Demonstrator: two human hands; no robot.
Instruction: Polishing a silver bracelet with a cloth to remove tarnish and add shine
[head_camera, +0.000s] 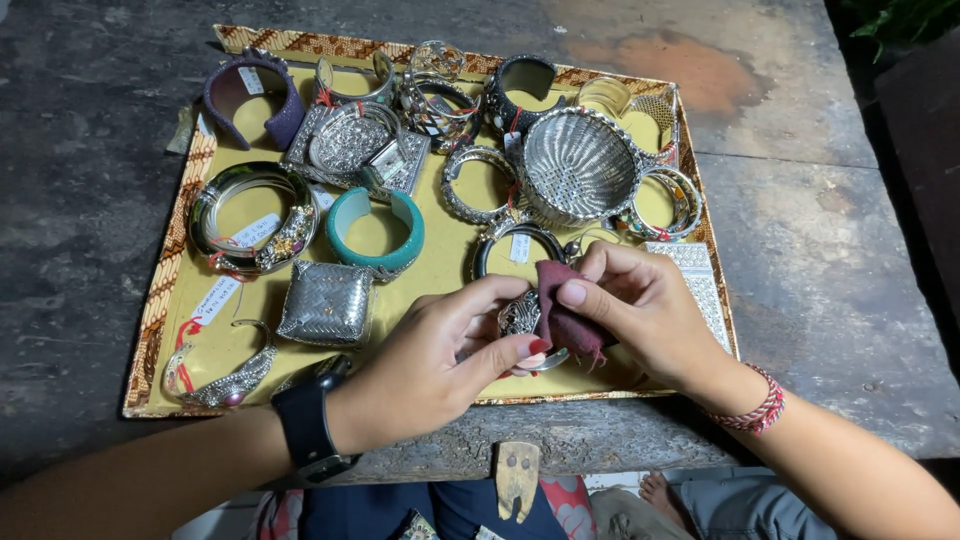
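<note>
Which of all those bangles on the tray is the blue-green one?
The turquoise cuff, left of the tray's centre, just above the woven silver box. The other bangles are silver, apart from one purple cuff.

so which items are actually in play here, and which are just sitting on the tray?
In hand:
left hand holding a silver bangle
right hand pressing a maroon cloth on it

Lying about, on the tray:
teal cuff
purple cuff
woven silver basket
silver mesh box
other bangles
</note>
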